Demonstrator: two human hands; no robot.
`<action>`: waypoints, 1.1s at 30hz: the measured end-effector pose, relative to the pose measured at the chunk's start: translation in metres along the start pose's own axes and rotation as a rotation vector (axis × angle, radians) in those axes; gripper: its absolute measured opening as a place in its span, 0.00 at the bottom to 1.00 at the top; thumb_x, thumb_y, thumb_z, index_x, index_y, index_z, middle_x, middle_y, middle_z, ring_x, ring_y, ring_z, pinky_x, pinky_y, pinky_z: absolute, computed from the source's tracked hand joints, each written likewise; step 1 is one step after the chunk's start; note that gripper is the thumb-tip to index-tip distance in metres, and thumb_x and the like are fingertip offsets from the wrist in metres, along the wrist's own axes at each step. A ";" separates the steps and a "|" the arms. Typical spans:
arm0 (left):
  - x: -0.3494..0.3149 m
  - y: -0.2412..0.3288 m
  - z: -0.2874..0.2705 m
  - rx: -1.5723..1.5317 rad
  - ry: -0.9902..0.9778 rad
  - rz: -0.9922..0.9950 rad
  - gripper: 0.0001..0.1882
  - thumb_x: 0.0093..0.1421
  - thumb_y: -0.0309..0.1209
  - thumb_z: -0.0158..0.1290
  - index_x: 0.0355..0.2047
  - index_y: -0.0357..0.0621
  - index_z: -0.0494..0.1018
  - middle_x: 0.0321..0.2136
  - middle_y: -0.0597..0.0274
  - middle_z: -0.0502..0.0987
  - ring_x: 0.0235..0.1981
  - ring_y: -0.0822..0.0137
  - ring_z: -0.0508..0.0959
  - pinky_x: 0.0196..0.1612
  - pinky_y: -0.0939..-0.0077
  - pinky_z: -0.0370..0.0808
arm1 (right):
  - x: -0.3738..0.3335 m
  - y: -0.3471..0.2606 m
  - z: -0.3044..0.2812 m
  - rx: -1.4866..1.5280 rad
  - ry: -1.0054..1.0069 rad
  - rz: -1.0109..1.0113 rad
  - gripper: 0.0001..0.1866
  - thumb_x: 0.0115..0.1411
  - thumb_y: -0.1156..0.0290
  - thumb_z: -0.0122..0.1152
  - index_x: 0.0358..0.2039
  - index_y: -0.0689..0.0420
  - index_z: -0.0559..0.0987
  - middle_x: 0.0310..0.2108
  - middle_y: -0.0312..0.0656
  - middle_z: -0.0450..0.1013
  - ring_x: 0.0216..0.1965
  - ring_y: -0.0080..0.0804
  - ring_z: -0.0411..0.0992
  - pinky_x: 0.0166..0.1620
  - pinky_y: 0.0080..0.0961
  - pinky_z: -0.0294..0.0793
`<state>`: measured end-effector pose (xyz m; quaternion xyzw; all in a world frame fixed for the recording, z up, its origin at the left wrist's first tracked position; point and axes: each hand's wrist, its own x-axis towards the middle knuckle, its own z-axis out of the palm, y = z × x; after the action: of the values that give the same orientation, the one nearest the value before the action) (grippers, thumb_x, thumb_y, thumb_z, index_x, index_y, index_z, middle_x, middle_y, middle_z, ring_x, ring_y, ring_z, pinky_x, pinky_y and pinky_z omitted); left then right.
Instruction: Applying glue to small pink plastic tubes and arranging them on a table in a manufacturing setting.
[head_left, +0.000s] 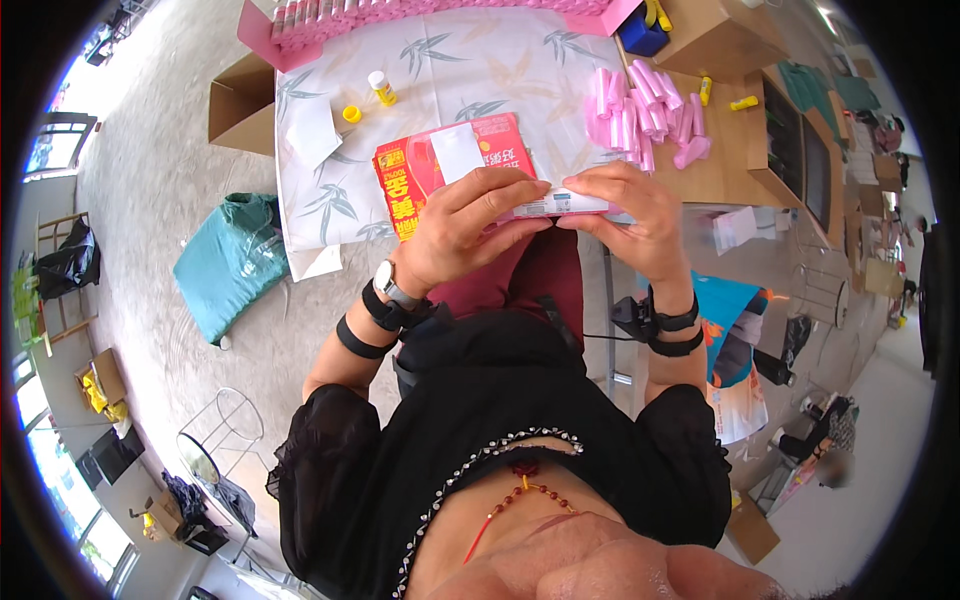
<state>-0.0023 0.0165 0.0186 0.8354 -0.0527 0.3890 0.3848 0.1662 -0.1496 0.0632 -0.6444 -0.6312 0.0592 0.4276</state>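
I pinch the red carton (450, 170) crosswise between my left hand (465, 225) and right hand (630, 215), both closed on its near edge.

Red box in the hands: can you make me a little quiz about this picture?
1. True or false: both hands grip the red box.
2. Which lies right of the box? A) pile of pink packets B) green bag C) yellow cap
3. What stands on the leaf-print cloth beside the yellow cap?

Key: 1 true: left hand and right hand both clasp it. 2 A. 3 A small glue bottle.
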 end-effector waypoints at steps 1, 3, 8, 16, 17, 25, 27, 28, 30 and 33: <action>-0.001 -0.001 0.000 0.012 0.005 -0.010 0.23 0.50 0.27 0.70 0.47 0.42 0.79 0.41 0.58 0.79 0.39 0.59 0.83 0.39 0.68 0.82 | -0.001 0.000 0.003 -0.007 0.019 0.001 0.19 0.48 0.73 0.77 0.43 0.56 0.83 0.39 0.42 0.80 0.38 0.36 0.79 0.38 0.27 0.80; -0.004 -0.005 -0.001 0.025 0.009 -0.020 0.23 0.50 0.27 0.70 0.47 0.42 0.79 0.42 0.57 0.79 0.39 0.59 0.83 0.39 0.68 0.82 | -0.001 0.001 0.006 -0.012 0.038 0.002 0.19 0.49 0.72 0.77 0.43 0.56 0.82 0.40 0.43 0.80 0.39 0.36 0.80 0.39 0.28 0.80; -0.009 -0.014 -0.008 0.052 0.015 -0.155 0.23 0.46 0.31 0.73 0.43 0.40 0.80 0.37 0.55 0.82 0.38 0.61 0.84 0.39 0.71 0.82 | -0.001 0.005 0.011 -0.071 0.002 0.054 0.23 0.51 0.72 0.75 0.48 0.56 0.78 0.41 0.44 0.79 0.40 0.42 0.79 0.40 0.31 0.79; -0.014 -0.043 -0.014 0.063 -0.074 -0.254 0.21 0.46 0.32 0.73 0.39 0.41 0.79 0.35 0.57 0.82 0.35 0.61 0.84 0.36 0.73 0.80 | -0.005 0.035 0.039 0.051 -0.061 0.225 0.21 0.54 0.71 0.73 0.48 0.57 0.78 0.40 0.47 0.79 0.41 0.46 0.79 0.42 0.33 0.78; -0.015 -0.049 -0.015 0.057 -0.123 -0.291 0.21 0.47 0.31 0.73 0.40 0.39 0.78 0.34 0.57 0.82 0.34 0.62 0.84 0.36 0.74 0.80 | -0.005 0.041 0.042 0.081 -0.094 0.280 0.21 0.54 0.71 0.73 0.48 0.58 0.78 0.40 0.47 0.79 0.41 0.45 0.79 0.42 0.32 0.78; -0.017 -0.102 0.002 -0.771 0.151 -0.868 0.14 0.60 0.25 0.64 0.44 0.34 0.75 0.34 0.59 0.81 0.32 0.71 0.81 0.35 0.78 0.78 | 0.002 0.083 0.084 0.586 0.053 0.627 0.18 0.60 0.72 0.70 0.47 0.65 0.77 0.34 0.42 0.80 0.35 0.25 0.80 0.39 0.24 0.80; -0.014 -0.111 0.018 -0.884 0.224 -0.926 0.13 0.60 0.23 0.63 0.45 0.36 0.75 0.34 0.61 0.81 0.32 0.74 0.80 0.36 0.80 0.77 | 0.007 0.096 0.095 0.763 0.113 0.734 0.18 0.61 0.71 0.70 0.47 0.66 0.76 0.33 0.42 0.80 0.34 0.24 0.80 0.37 0.23 0.80; -0.012 -0.114 0.028 -1.000 0.308 -0.982 0.13 0.60 0.22 0.63 0.45 0.37 0.76 0.35 0.62 0.82 0.33 0.76 0.79 0.36 0.81 0.75 | 0.011 0.102 0.100 0.795 0.149 0.755 0.17 0.64 0.70 0.67 0.48 0.67 0.76 0.32 0.42 0.80 0.34 0.25 0.80 0.37 0.23 0.80; -0.005 -0.119 0.046 -0.970 0.296 -1.007 0.12 0.62 0.23 0.60 0.46 0.38 0.76 0.37 0.64 0.81 0.37 0.76 0.78 0.43 0.78 0.74 | 0.016 0.114 0.108 0.835 0.188 0.778 0.16 0.66 0.69 0.64 0.49 0.67 0.76 0.32 0.43 0.80 0.34 0.26 0.80 0.38 0.23 0.80; 0.014 -0.133 0.059 -0.752 0.319 -1.060 0.12 0.66 0.29 0.58 0.47 0.37 0.76 0.38 0.66 0.80 0.42 0.77 0.76 0.49 0.75 0.72 | 0.019 0.132 0.111 0.871 0.200 0.786 0.18 0.73 0.67 0.51 0.54 0.69 0.73 0.38 0.45 0.80 0.37 0.28 0.80 0.44 0.25 0.81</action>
<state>0.0952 0.0718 -0.0750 0.4894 0.2903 0.2214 0.7919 0.2022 -0.0592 -0.0799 -0.5976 -0.2195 0.4056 0.6558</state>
